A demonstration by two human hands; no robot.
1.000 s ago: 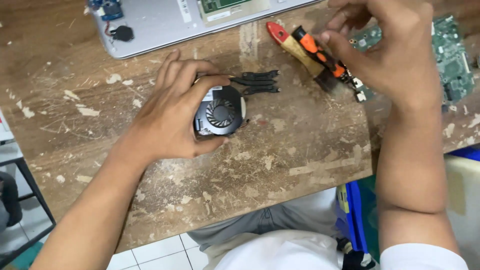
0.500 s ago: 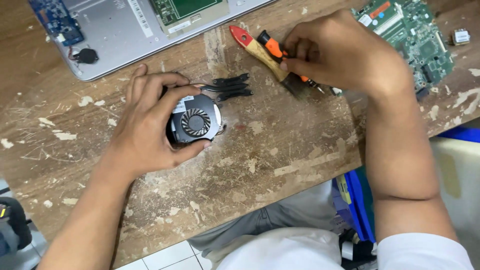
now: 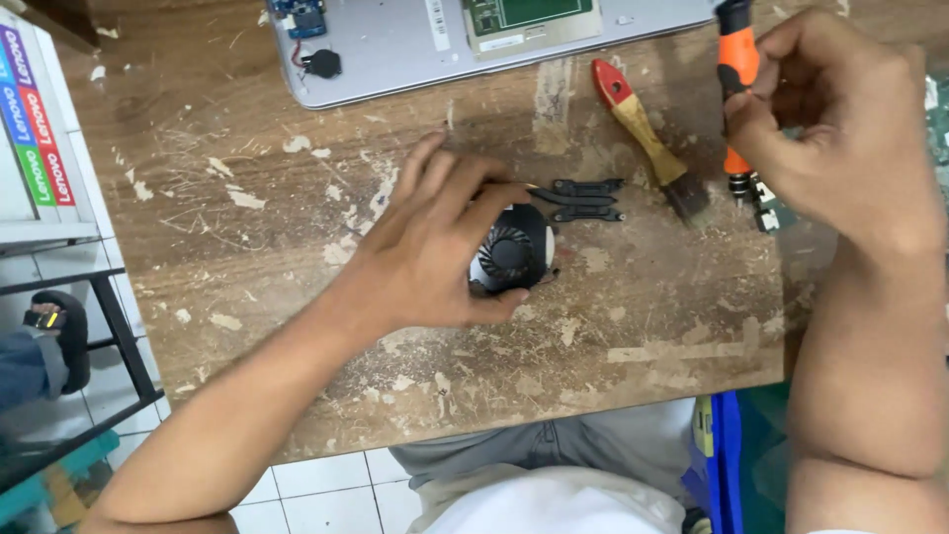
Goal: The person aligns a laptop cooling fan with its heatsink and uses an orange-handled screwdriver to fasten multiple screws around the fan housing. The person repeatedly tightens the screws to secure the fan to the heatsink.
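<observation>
We note the small black cooling fan (image 3: 511,254) near the middle of the worn wooden surface (image 3: 247,227), its round blades facing up. Our left hand (image 3: 435,252) wraps it from 9 o'clock — grip closed on the fan housing, thumb under the lower edge, fingers over the top.

At 2 o'clock from the fan, a black finned bracket (image 3: 583,199) lies just beside it, apparently joined to it. Further out at 2 o'clock lies a brush (image 3: 647,133) with a wooden handle and red end, flat on the surface.

Change since half a second ago: our right hand (image 3: 840,129) has lifted away from the brush and now holds the orange-handled screwdriver (image 3: 736,79) upright, grip clenched round the handle, tip down near a small connector part at 3 o'clock. The fan has stayed pinned in place.

At 12 o'clock sits an opened grey laptop base (image 3: 395,49) — the only container-like thing; inside it we see a green board, a small blue board and a round black cell on wires.
</observation>
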